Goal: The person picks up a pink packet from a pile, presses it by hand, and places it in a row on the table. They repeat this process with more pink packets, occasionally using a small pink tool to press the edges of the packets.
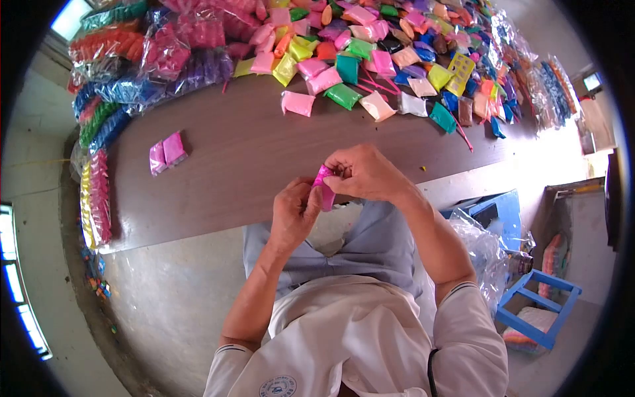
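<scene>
the left hand (293,208) and the right hand (364,173) are close together, and both are clamped on one small bright pink packet (323,192). this packet is between the two hands, in front of the person's lap, near the front edge of the brown table (225,162). it stands tilted, and the fingers of the right hand pinch it around the upper part, while the thumb of the left hand presses on its side. what the hidden fingertips do behind it, i cannot tell.

on the table, to the left of the hands and well apart from them, lie two pink-purple packets (167,152) side by side, touching each other. farther back there is a big heap of small packets (397,56) in many colours. at its front edge lie a light pink packet (297,104) and a green packet (342,96). along the left end of the table are stacked clear bags (135,89), filled with packets sorted by colour.

on the right, below the table, there is a crumpled clear plastic bag (479,255), and near it a blue frame (539,308).
</scene>
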Available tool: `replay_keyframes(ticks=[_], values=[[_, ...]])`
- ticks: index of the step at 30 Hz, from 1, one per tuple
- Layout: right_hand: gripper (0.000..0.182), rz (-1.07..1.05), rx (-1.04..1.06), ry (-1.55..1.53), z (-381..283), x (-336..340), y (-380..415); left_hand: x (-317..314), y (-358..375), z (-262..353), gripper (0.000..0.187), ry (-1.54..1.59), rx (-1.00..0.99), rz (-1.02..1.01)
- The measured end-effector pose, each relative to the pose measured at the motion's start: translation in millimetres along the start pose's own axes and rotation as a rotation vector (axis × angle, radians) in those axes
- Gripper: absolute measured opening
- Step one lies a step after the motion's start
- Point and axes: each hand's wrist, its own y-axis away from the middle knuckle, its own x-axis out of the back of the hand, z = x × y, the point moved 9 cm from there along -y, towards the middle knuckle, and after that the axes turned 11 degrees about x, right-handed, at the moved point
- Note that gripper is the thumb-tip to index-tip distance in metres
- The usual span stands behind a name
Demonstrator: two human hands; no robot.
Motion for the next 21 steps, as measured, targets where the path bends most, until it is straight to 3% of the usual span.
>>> replay_keyframes(ticks=[5, 7, 11, 14, 16, 17, 19, 21], values=[[0.016, 0.061, -0.039, 0.120, 8, 8, -1, 1, 0, 1, 0.028, -0.015, 0.004, 0.000], [0.014, 0.103, 0.040, -0.064, 7, 9, -1, 2, 0, 3, 0.029, -0.011, 0.011, 0.000], [0.012, 0.045, 0.129, 0.106, -9, 4, -1, -1, 1, 4, 0.029, -0.025, 0.008, -0.014], [0.018, 0.212, 0.077, 0.144, 2, 17, 0, 3, 1, 6, 0.028, -0.028, 0.008, 0.005], [0.031, 0.289, -0.174, 0.035, 16, 29, 8, 3, 1, 6, 0.027, -0.028, 0.021, 0.005], [0.031, 0.287, -0.173, 0.035, 14, 30, 9, 3, 1, 5, 0.026, -0.027, 0.036, 0.001], [0.037, 0.280, -0.034, 0.388, -7, 34, 11, 2, 1, 2, 0.026, -0.008, 0.036, -0.001], [0.034, 0.268, 0.046, 0.326, -15, 22, 14, 1, 0, 1, 0.025, 0.012, 0.034, -0.003]])
